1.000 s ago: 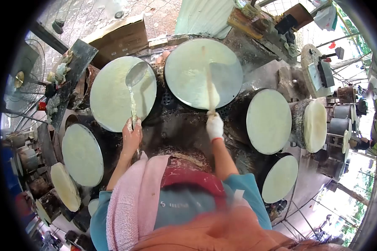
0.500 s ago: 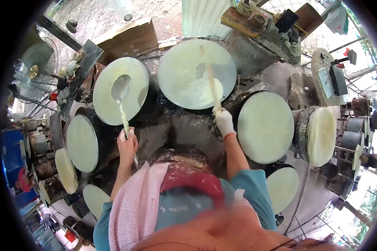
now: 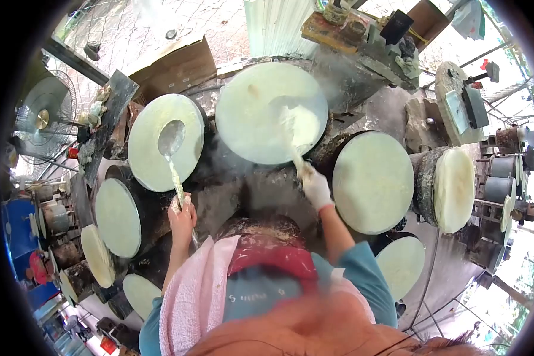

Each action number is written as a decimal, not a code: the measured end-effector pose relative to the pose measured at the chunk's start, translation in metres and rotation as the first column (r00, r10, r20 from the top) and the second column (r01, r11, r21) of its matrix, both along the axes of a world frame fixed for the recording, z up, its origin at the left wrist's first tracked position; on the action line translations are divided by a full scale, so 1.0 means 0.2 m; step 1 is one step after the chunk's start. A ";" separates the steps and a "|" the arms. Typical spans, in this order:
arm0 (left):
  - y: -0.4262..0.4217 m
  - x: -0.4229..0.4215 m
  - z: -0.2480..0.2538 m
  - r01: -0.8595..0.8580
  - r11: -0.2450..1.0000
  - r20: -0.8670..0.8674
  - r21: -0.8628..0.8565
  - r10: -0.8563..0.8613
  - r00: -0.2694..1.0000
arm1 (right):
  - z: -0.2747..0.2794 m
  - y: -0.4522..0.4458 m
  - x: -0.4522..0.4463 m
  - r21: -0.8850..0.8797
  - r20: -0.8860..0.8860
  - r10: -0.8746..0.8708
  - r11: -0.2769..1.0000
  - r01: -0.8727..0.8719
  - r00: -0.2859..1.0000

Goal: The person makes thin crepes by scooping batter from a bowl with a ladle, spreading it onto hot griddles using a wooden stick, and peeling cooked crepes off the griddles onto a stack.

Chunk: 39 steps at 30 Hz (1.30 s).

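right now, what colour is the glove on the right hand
The glove is white with a red edge; head view.

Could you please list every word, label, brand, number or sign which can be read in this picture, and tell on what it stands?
No text can be read with certainty.
Teal shirt: pale print on the front, too blurred to read.
Cardboard box: faint marks on its side, too small to read.

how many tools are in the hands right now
2: a ladle in the bare left hand, over one round griddle, and a pale long-handled tool in the gloved right hand, over the griddle to its right.
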<state>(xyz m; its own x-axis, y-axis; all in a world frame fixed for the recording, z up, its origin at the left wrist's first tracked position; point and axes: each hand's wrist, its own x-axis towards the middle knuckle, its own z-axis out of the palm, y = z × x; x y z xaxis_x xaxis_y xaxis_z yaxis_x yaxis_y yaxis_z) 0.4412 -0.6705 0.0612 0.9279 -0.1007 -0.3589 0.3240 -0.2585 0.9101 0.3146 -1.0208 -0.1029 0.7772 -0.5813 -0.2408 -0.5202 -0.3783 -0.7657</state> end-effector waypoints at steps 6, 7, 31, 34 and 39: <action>0.05 0.01 -0.04 -0.070 0.997 -0.040 -0.029 0.068 0.997 | 0.04 -0.29 0.22 -0.300 -0.355 -0.098 0.954 -0.014 0.930; 0.05 0.00 -0.01 -0.069 0.997 -0.059 -0.016 0.068 0.996 | -0.02 -0.40 0.32 -0.404 -0.335 -0.115 0.914 -0.032 0.935; -0.22 -0.04 -0.02 0.155 0.983 -0.083 -0.096 -0.163 0.983 | 0.25 -0.11 -0.11 0.684 -0.096 -0.482 0.604 0.409 0.871; -0.25 -0.08 0.01 0.114 0.984 -0.114 -0.137 -0.130 0.985 | 0.11 -0.13 -0.14 0.713 -0.212 -0.310 0.600 0.364 0.927; -0.33 0.04 0.00 0.183 0.977 -0.094 -0.110 -0.193 0.977 | 0.30 -0.14 -0.10 0.601 -0.096 -0.230 0.762 0.240 0.968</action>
<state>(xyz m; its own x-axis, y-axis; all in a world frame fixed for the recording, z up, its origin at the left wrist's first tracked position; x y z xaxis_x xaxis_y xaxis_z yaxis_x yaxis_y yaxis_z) 0.4486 -0.7365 0.0608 0.8472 -0.3104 -0.4312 0.3720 -0.2329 0.8985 0.2939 -1.0484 -0.0427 0.6286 -0.4763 -0.6148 -0.5449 0.2943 -0.7852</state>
